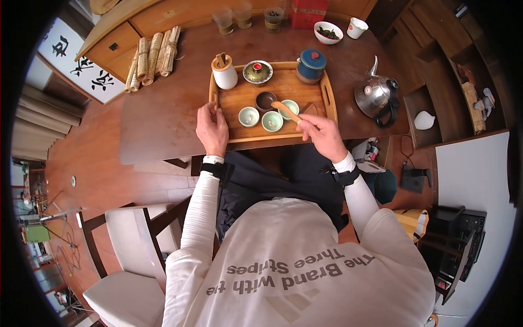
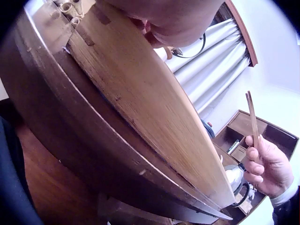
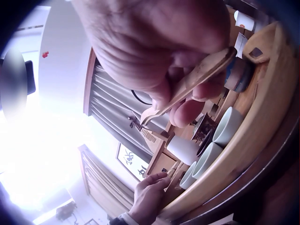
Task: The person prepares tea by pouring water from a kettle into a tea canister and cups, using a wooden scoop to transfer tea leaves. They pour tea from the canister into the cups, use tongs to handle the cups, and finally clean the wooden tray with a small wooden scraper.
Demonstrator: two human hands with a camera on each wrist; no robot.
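My right hand (image 1: 321, 133) pinches a wooden tea scoop (image 1: 286, 111) near its rear end. Its rounded tip points left, overlapping the dark cup (image 1: 266, 100) and one pale green cup (image 1: 291, 103) in the head view. Two more pale green cups (image 1: 249, 116) stand close by on the wooden tray (image 1: 272, 136). My left hand (image 1: 212, 131) grips the tray's left rim near the front corner, thumb on the inner side. A white tool jar (image 1: 224, 75), a lidded bowl (image 1: 257, 72) and a blue lidded pot (image 1: 311, 66) stand along the tray's back.
A steel kettle (image 1: 375, 97) stands right of the tray. Behind are a bowl of dark leaves (image 1: 328, 34), a white cup (image 1: 357, 28) and several clear cups (image 1: 223, 22). Bamboo scrolls (image 1: 154, 57) lie at the left. The table's front edge (image 1: 163, 160) runs just before the tray.
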